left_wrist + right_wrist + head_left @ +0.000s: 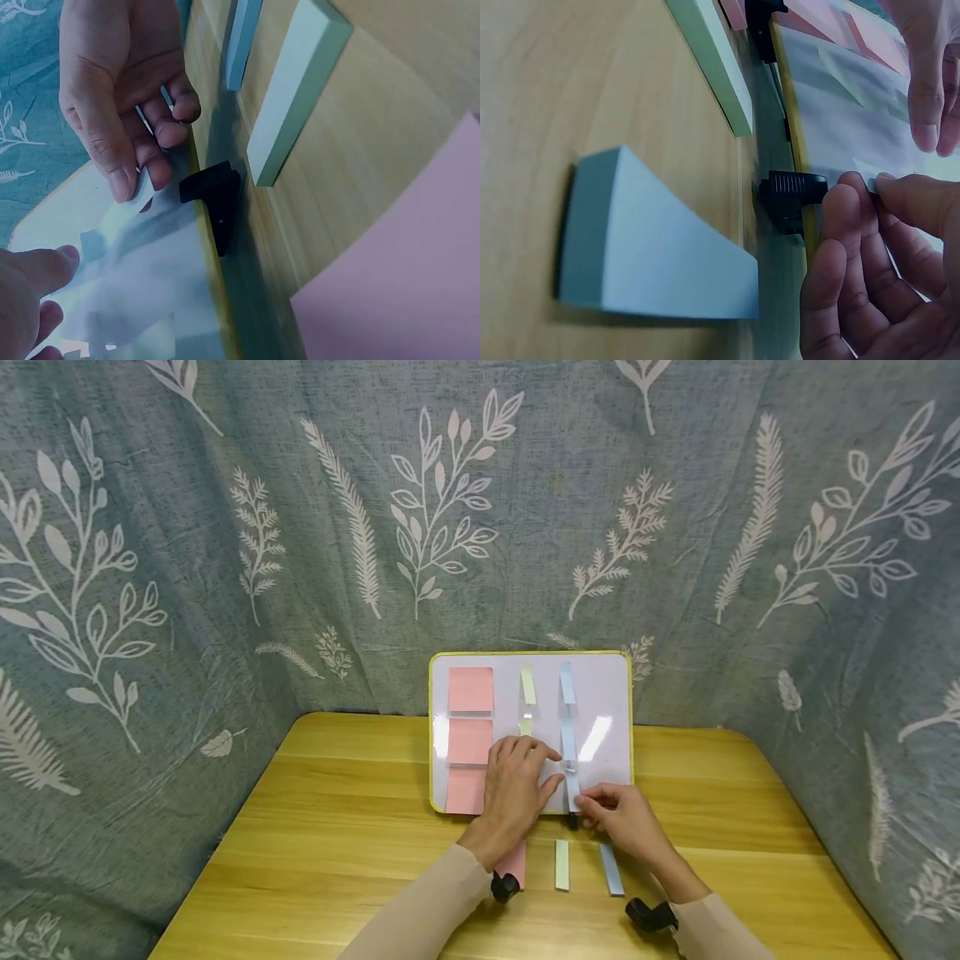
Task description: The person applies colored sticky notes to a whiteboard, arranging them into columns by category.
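Note:
A small whiteboard (613, 693) with a yellow rim leans up on the table. My right hand (626, 822) pinches the lower end of a pale blue sticky strip (573, 793) between thumb and fingers, at the board's bottom edge. Over the board's middle, my left hand (517, 781) is spread with its thumb near that strip's upper part, and it covers part of the green column. Higher up in the same column are two more blue strips (567, 683). Pink square notes (471, 690) run down the board's left side, and a green strip (528, 685) sits at its top middle.
In front of the board lie a pink note pad (513, 865), a green strip pad (562, 865) and a blue strip pad (611, 870). Black clips (791, 196) grip the board's lower edge. A patterned curtain (450, 527) encloses the wooden table (360, 827).

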